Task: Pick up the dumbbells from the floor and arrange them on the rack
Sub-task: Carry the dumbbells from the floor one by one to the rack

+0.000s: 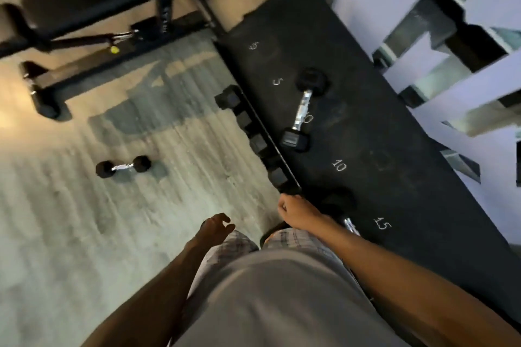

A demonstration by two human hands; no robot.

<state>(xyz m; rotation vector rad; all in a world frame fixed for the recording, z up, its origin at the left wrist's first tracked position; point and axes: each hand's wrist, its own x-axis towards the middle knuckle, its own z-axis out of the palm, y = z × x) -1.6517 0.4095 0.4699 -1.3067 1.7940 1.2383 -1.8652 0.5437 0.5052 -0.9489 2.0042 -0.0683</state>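
One dumbbell with black six-sided ends and a shiny handle lies by itself on the grey floor, well apart from the rack and off to the person's left. A second dumbbell lies across the rack's flat black top, its handle running from the front edge toward the back, beside chalky weight numbers. Nearer the person, a third dumbbell also sits on the top, close to the number 15; the right forearm hides most of it, so only one dark end and a bit of the handle show. Below the front rail, the ends of a lower row of dumbbells stick out in a line. The right hand is just at the front rail with its fingers curled under; I cannot tell whether it grips anything. The left hand hangs in front of the thigh, fingers loosely bent and holding nothing. Checked shorts and a grey shirt fill the bottom of the view. A black workout bench stands on the floor beyond the far end of the rack.
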